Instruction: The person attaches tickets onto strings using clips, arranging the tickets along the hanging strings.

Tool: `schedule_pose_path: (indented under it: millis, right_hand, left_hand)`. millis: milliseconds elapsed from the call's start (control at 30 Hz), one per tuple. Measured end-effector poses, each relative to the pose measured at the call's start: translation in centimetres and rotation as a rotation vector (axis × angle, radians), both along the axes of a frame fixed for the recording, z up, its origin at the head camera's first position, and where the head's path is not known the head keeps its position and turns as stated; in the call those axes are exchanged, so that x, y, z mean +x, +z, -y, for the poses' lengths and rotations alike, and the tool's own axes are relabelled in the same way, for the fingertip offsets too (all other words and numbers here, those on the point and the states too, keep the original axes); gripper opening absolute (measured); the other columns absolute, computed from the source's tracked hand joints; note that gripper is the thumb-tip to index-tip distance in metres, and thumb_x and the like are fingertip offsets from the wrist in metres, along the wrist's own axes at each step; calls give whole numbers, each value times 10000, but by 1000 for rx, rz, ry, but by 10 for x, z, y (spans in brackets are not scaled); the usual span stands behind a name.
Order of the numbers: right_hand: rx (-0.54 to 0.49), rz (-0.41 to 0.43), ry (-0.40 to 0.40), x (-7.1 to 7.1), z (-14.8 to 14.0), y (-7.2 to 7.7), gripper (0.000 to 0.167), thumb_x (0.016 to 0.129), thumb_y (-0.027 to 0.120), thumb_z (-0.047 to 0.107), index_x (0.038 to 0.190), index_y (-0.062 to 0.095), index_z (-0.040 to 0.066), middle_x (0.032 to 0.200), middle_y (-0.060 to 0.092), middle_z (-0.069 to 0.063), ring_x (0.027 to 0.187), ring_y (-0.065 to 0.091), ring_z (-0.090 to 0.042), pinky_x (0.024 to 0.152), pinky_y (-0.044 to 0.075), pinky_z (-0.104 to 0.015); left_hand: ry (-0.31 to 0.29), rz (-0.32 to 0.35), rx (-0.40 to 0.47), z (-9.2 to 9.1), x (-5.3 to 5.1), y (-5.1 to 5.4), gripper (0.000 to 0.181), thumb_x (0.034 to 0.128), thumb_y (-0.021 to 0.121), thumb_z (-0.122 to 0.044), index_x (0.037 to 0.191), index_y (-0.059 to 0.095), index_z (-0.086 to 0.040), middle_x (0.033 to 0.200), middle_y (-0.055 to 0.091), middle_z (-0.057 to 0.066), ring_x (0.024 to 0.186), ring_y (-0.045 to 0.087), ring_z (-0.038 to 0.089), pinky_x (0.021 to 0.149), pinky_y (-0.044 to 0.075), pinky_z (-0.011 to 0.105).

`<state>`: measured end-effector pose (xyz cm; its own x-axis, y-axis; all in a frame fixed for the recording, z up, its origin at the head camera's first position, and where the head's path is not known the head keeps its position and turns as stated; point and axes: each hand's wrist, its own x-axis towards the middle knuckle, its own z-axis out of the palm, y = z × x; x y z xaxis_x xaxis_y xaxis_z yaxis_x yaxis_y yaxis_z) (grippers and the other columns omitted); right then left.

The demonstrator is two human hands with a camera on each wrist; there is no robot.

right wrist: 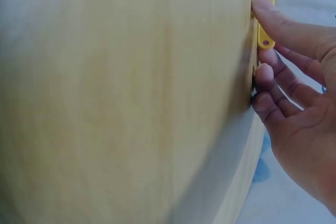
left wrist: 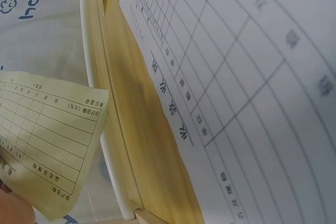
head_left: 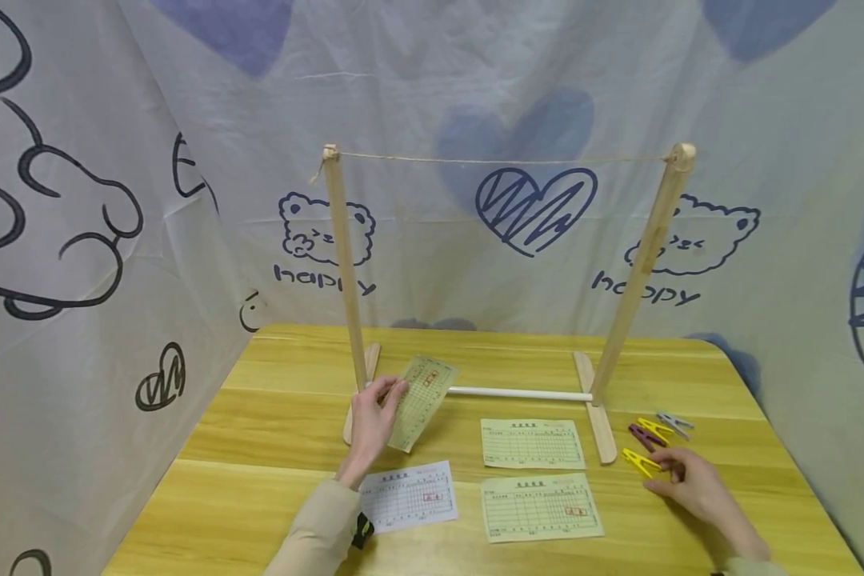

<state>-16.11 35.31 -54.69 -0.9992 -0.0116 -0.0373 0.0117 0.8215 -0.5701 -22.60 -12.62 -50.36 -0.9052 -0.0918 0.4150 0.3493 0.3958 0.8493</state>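
In the head view my left hand (head_left: 374, 420) pinches a yellowish receipt slip (head_left: 423, 400), held tilted above the table. The left wrist view shows this slip (left wrist: 50, 140) with a fingertip at its lower corner. Below that hand lies a white receipt slip (head_left: 406, 498), partly covered by the sleeve. At the right, my right hand (head_left: 698, 484) has its thumb and forefinger around the tail end of a yellow clothespin (head_left: 639, 462). The right wrist view shows this clothespin (right wrist: 266, 19) between thumb and fingers, close to the tabletop.
A wooden frame (head_left: 637, 280) with a string (head_left: 504, 162) across its top and a white bar (head_left: 518, 393) low down stands behind. Two yellowish slips, one upper (head_left: 533, 444) and one lower (head_left: 542, 508), lie mid-table. Purple (head_left: 646, 437), yellow (head_left: 655, 430) and grey (head_left: 675, 424) clothespins lie right.
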Motion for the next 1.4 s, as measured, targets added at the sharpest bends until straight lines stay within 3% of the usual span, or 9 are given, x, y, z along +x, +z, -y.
schedule_pose_path:
  millis: [167,600,933,1133,1400]
  right_hand:
    - [21,5,-15,-2,1,0,465,778,866,191,1107,665,-68,916,679,-104,751,479,-122,614,380,-243]
    - [45,-13,-5,-3,3,1,468,775,871,237,1066,677,-73,897,683,-90,721,474,-131,596,380,-251]
    - [46,-26,-19,0,4,0,421,823,836,236,1068,677,-68,796,592,-35,674,436,-111,575,352,-243]
    - [34,-32,-29,1,7,0,456,849,816,235,1126,659,-92,779,569,-33,669,436,-108,576,352,-241]
    - [-7,-54,-72,2,12,-1,424,872,797,211,1145,657,-82,783,594,-34,657,434,-52,575,359,-224]
  left_hand:
    - [8,18,16,0,0,1,147,961,674,-119,1022,726,4,1003,777,185,890,741,335,677,510,155]
    - [5,16,18,-2,0,-1,146,962,673,-116,1032,722,1,1014,776,186,935,747,335,727,533,154]
    - [13,46,36,-2,0,-1,148,963,675,-130,1033,726,-10,1017,780,168,972,744,323,859,595,296]
    - [12,58,78,-2,0,-1,169,969,669,-135,1043,719,9,1002,775,194,929,740,351,749,546,146]
    - [33,36,110,-3,0,1,177,964,676,-128,1032,717,30,962,771,217,811,725,310,644,511,137]
